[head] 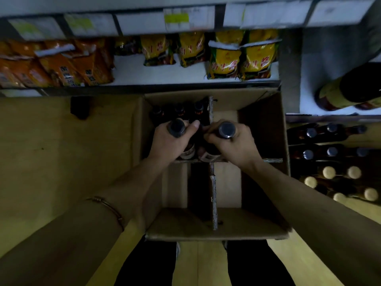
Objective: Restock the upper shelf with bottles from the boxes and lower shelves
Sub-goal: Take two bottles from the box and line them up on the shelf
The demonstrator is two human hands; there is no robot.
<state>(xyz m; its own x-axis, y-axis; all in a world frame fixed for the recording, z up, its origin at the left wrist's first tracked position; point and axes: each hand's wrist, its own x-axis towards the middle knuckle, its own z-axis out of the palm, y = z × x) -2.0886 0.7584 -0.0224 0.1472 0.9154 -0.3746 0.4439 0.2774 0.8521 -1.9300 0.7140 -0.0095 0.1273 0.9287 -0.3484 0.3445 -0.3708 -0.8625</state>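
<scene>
An open cardboard box (pixel 266 129) with card dividers stands on the floor below me. My left hand (pixel 173 143) grips the neck of a dark bottle (pixel 176 127) with a black cap. My right hand (pixel 233 145) grips the neck of a second dark bottle (pixel 226 130). Both bottles are upright over the box's far left section. Behind them, three more dark bottles (pixel 179 111) stand in the back row of the box. The box's other sections hold nothing that I can see.
A low shelf (pixel 132 71) ahead carries orange and yellow bags. At the right, a shelf holds a large dark bottle with a yellow label (pixel 348 91); below it stand rows of black-capped bottles (pixel 332 139) and pale-capped ones (pixel 340 178). The floor is yellowish.
</scene>
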